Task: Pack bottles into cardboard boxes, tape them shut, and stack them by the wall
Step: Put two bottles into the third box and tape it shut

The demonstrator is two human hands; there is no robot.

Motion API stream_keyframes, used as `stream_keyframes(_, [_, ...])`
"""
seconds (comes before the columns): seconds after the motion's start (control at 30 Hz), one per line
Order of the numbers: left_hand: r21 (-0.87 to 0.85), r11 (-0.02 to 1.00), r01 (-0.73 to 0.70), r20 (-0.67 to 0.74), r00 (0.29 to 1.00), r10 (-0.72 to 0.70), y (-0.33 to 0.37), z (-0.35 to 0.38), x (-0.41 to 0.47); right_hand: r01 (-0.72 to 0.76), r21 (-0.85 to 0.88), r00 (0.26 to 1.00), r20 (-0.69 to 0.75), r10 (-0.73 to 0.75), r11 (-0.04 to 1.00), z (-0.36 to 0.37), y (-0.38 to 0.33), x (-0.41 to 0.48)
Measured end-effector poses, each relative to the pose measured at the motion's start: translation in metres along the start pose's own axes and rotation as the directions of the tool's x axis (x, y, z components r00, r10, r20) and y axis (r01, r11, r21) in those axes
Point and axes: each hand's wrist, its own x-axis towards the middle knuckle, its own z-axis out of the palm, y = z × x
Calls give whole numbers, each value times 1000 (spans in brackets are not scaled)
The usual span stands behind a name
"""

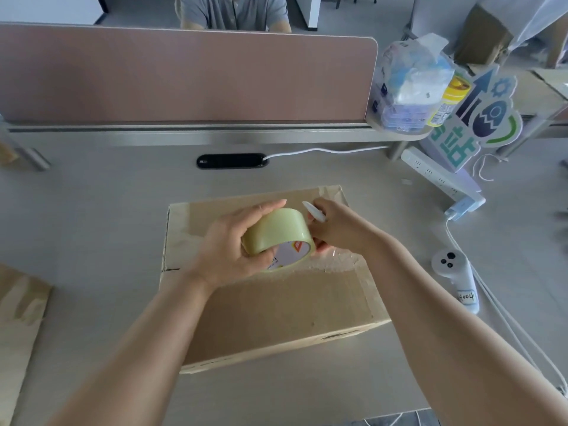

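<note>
A pale grey office table (pixel 92 210) runs up to a dusty-pink fabric divider (pixel 184 78), behind which a seated person in a grey shirt (pixel 233 10) is cut off at the top edge. In the middle of the table lies a closed brown cardboard box (pixel 276 302) with clear tape crinkled along its seam. Above it the left hand (pixel 227 244) has its fingers wrapped around a yellowish roll of clear packing tape (pixel 276 235); its core label shows a red-orange mark, too blurred to read. The right hand (pixel 335 229) has fingers closed at the roll's edge and on a small white tool (pixel 313 212), whose kind is unclear. Right of the box lies a white handheld controller (pixel 455 272) with a sticker reading "H004". A white power strip (pixel 442 179) and a colourful rocket-and-gear sign (pixel 479 118) stand at the far right. Open table surface lies left of the box; another piece of cardboard (pixel 18 333) is cut off at the left edge.
</note>
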Motion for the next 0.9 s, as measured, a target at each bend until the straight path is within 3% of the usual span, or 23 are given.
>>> stream_keyframes(0.27, [78,985,154,20,988,-156,-17,4,-8,-28,-36,996,79,31,999,2,-2,3])
stream_keyframes(0.43, [104,980,172,-26,985,-170,-20,5,-9,-52,115,990,135,36,992,-5,3,-3])
stream_keyframes(0.57, [89,981,171,-40,985,-168,-20,6,-11,-78,66,974,218,62,995,1,1,-7])
stream_keyframes(0.73, [38,988,148,-26,989,-147,-18,9,-9,-24,143,963,268,-15,989,-2,7,-9])
stream_keyframes(0.9, [17,993,117,-27,993,-116,-16,11,-11,31,35,968,250,-38,999,1,6,-9])
